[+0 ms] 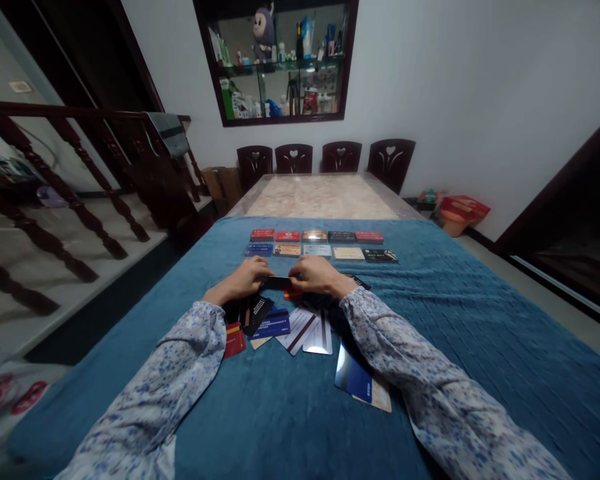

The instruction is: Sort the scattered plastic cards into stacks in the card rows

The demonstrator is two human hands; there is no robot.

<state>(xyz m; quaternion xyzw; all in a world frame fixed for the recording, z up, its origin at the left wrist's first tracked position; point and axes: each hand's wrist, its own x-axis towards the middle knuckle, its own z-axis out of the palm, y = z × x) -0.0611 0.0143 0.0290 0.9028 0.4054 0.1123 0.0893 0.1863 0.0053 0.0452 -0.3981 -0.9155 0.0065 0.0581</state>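
While the far part of the long table (325, 197) shows its bare pale top, the near part wears a soft blue cloth (260, 413), perhaps so that thin things do not slide. On this cloth, beyond the hands, stand two rows of cards, a back row (314, 235) and a front row (317, 251), five places in each; they lie with small gaps, I think so that each face can be read from the seat. Nearer to the person, loose cards (300, 330) overlap like a fan, within easy reach, and a separate pair (355, 377) lies beside the right sleeve. The left hand (249, 277) and the right hand (316, 273) are both narrow, pinching one dark card (277, 283) at its opposite ends, above the cloth, probably to keep it level. A red-orange card (293, 292) shows just below the right fingers; I cannot tell whether it is also held.
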